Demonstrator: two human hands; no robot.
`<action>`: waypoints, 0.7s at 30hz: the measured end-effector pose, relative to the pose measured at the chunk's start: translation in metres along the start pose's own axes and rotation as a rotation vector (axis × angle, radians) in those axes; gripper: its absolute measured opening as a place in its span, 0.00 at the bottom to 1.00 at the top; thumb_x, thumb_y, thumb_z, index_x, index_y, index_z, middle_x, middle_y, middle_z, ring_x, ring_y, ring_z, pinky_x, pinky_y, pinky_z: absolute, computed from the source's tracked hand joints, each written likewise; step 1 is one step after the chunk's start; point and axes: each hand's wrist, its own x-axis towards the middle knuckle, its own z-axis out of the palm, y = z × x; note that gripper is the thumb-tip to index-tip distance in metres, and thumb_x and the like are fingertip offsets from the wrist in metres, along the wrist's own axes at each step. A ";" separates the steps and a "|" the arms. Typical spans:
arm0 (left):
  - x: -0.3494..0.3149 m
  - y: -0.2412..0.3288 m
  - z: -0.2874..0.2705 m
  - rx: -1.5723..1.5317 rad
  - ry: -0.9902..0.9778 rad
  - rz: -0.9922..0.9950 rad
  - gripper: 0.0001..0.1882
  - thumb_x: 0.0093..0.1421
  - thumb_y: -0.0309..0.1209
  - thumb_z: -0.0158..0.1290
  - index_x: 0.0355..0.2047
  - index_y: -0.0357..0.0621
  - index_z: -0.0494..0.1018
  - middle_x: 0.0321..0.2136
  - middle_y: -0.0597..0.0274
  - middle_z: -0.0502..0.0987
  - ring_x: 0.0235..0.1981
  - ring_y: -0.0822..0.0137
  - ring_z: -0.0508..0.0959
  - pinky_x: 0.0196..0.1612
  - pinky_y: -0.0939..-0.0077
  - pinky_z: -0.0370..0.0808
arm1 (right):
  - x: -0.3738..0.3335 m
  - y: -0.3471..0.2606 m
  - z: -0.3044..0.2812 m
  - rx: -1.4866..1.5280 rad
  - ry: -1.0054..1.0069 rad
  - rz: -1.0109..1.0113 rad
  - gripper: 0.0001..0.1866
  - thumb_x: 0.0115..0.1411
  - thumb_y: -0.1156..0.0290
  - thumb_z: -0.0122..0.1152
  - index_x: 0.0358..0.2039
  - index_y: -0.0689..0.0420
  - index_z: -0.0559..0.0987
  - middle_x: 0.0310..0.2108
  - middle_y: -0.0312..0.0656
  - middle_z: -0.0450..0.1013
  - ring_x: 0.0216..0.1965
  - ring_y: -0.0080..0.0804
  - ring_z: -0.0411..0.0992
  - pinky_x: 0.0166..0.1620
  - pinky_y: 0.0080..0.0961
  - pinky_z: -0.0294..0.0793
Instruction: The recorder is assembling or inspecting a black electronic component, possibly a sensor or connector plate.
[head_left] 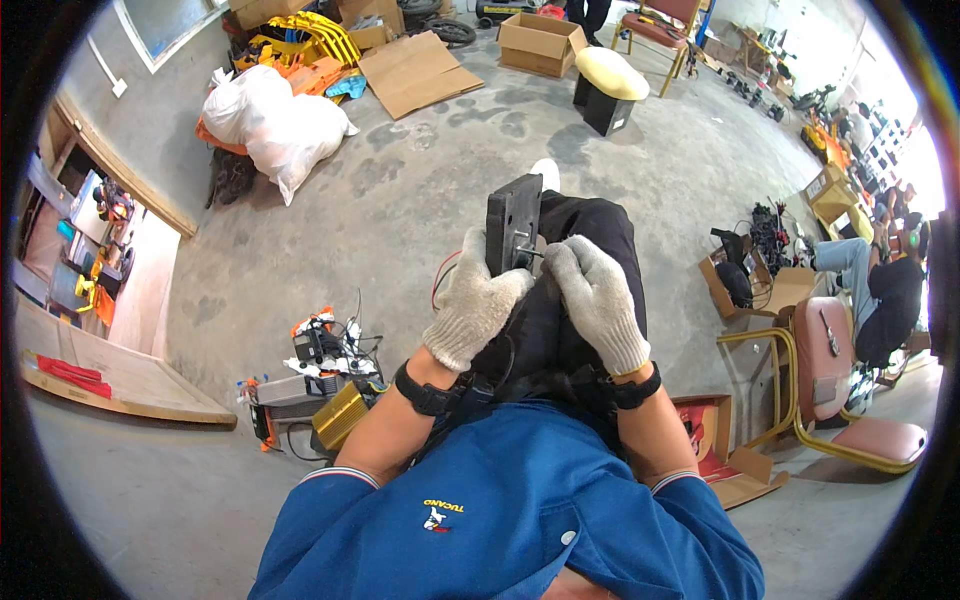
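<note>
My left hand [475, 308], in a knitted off-white glove, grips a flat black rectangular part [514, 208] from its near end and holds it up over my lap. Metal studs or screws [521, 242] stick out of the part's right-hand face. My right hand [600, 300], gloved the same way, has its thumb and fingers pinched close to those studs. Something thin and dark lies at its fingertips, too small to name. A red and a black wire [441, 275] loop out beside my left glove.
Left of my legs lie electronic parts with cables [325, 345] and a gold metal box [345, 413]. Open cartons [715, 440] and a brown chair [822, 365] stand at the right, near a seated person [890, 290]. White sacks [280, 125] and flattened cardboard [418, 72] lie ahead.
</note>
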 end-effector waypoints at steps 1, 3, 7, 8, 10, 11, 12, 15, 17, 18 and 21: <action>0.000 -0.001 0.000 -0.074 -0.012 0.010 0.27 0.56 0.22 0.61 0.57 0.39 0.70 0.40 0.61 0.81 0.37 0.71 0.80 0.42 0.74 0.80 | -0.001 -0.007 -0.001 -0.002 0.001 0.004 0.11 0.73 0.66 0.60 0.42 0.63 0.82 0.31 0.46 0.81 0.33 0.31 0.78 0.41 0.30 0.77; -0.001 -0.001 -0.002 -0.052 -0.010 -0.010 0.27 0.56 0.23 0.61 0.57 0.39 0.70 0.40 0.61 0.81 0.37 0.71 0.80 0.42 0.74 0.80 | -0.002 -0.011 0.000 -0.003 0.001 0.007 0.10 0.72 0.68 0.61 0.42 0.63 0.82 0.31 0.46 0.81 0.34 0.31 0.78 0.42 0.30 0.77; -0.001 0.001 -0.002 0.018 0.001 -0.006 0.27 0.56 0.23 0.61 0.57 0.39 0.70 0.40 0.60 0.81 0.37 0.71 0.80 0.42 0.74 0.80 | -0.002 -0.009 0.001 0.006 0.034 -0.034 0.09 0.69 0.70 0.65 0.44 0.62 0.81 0.34 0.45 0.81 0.36 0.29 0.78 0.44 0.28 0.77; -0.001 0.001 -0.002 0.017 0.000 -0.007 0.27 0.56 0.23 0.61 0.57 0.39 0.70 0.40 0.60 0.81 0.37 0.71 0.80 0.42 0.74 0.80 | -0.002 -0.008 0.001 0.032 0.029 -0.015 0.10 0.69 0.70 0.66 0.45 0.62 0.81 0.35 0.44 0.81 0.36 0.28 0.78 0.44 0.28 0.78; -0.001 0.001 -0.003 0.029 -0.010 -0.029 0.28 0.56 0.22 0.61 0.58 0.39 0.69 0.41 0.60 0.81 0.38 0.71 0.80 0.42 0.74 0.80 | -0.002 -0.007 0.003 0.047 0.029 -0.002 0.10 0.69 0.69 0.65 0.45 0.62 0.81 0.35 0.44 0.81 0.36 0.28 0.78 0.45 0.28 0.78; 0.000 -0.001 -0.003 0.029 -0.009 -0.029 0.28 0.56 0.22 0.61 0.58 0.39 0.69 0.41 0.60 0.81 0.38 0.71 0.80 0.42 0.74 0.80 | -0.002 -0.007 0.003 0.062 0.029 0.010 0.11 0.70 0.68 0.65 0.46 0.62 0.81 0.34 0.43 0.81 0.37 0.27 0.78 0.45 0.28 0.78; 0.001 -0.005 -0.002 -0.020 -0.012 0.004 0.28 0.56 0.21 0.60 0.58 0.39 0.69 0.41 0.61 0.81 0.38 0.71 0.80 0.43 0.74 0.80 | -0.002 -0.008 0.005 0.063 0.028 0.009 0.11 0.70 0.68 0.65 0.46 0.62 0.81 0.34 0.43 0.81 0.37 0.27 0.78 0.45 0.28 0.78; 0.000 -0.004 -0.001 -0.082 -0.022 0.033 0.29 0.56 0.20 0.60 0.59 0.38 0.69 0.41 0.61 0.80 0.38 0.71 0.80 0.44 0.74 0.80 | -0.003 -0.007 0.006 0.089 0.100 0.009 0.12 0.72 0.65 0.63 0.45 0.62 0.81 0.32 0.44 0.79 0.36 0.25 0.77 0.43 0.28 0.77; 0.000 -0.004 -0.001 -0.095 -0.031 0.028 0.29 0.56 0.20 0.60 0.59 0.38 0.69 0.42 0.61 0.80 0.39 0.71 0.80 0.44 0.74 0.79 | -0.002 -0.001 -0.001 0.023 -0.012 0.089 0.14 0.74 0.63 0.60 0.43 0.63 0.82 0.30 0.46 0.78 0.34 0.25 0.76 0.40 0.29 0.75; 0.001 -0.005 0.000 -0.058 -0.019 0.034 0.28 0.56 0.20 0.60 0.58 0.38 0.69 0.41 0.61 0.80 0.39 0.71 0.80 0.44 0.75 0.79 | -0.002 0.003 0.000 0.023 -0.010 0.089 0.14 0.74 0.63 0.60 0.43 0.63 0.82 0.30 0.46 0.78 0.34 0.25 0.76 0.40 0.29 0.75; -0.002 0.002 0.000 -0.035 -0.017 0.019 0.28 0.56 0.21 0.60 0.58 0.38 0.69 0.41 0.60 0.80 0.38 0.70 0.80 0.44 0.75 0.80 | -0.001 0.006 0.000 0.039 -0.027 0.007 0.13 0.76 0.62 0.57 0.42 0.60 0.81 0.27 0.30 0.73 0.29 0.16 0.70 0.33 0.19 0.69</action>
